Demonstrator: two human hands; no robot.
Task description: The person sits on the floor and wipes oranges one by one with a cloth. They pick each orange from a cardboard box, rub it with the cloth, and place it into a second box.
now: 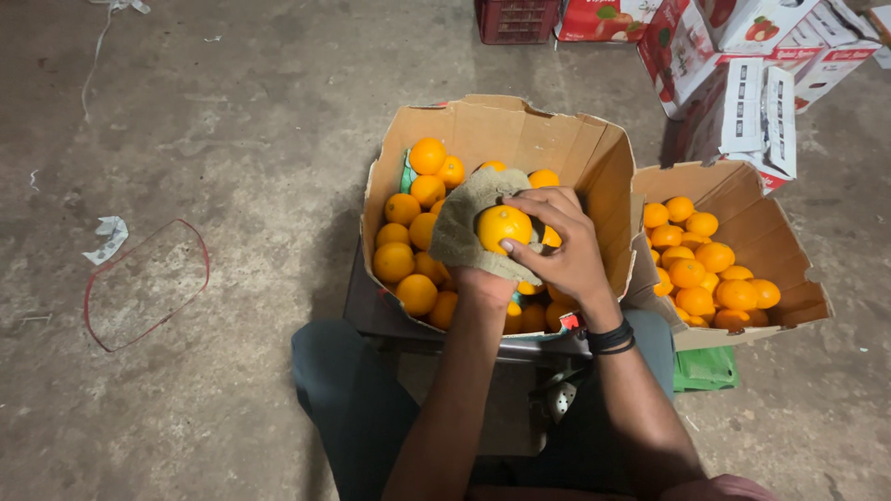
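Note:
My left hand is wrapped in a dull green-brown cloth and cups an orange from below. My right hand lies over that orange from the right, fingers curled around it. Both hands hover above an open cardboard box filled with several oranges. A black band circles my right wrist.
A second open cardboard box with several oranges stands to the right, a green bag under its near edge. Printed fruit cartons and a red crate stand at the back. A red ring and paper scraps lie on the concrete floor.

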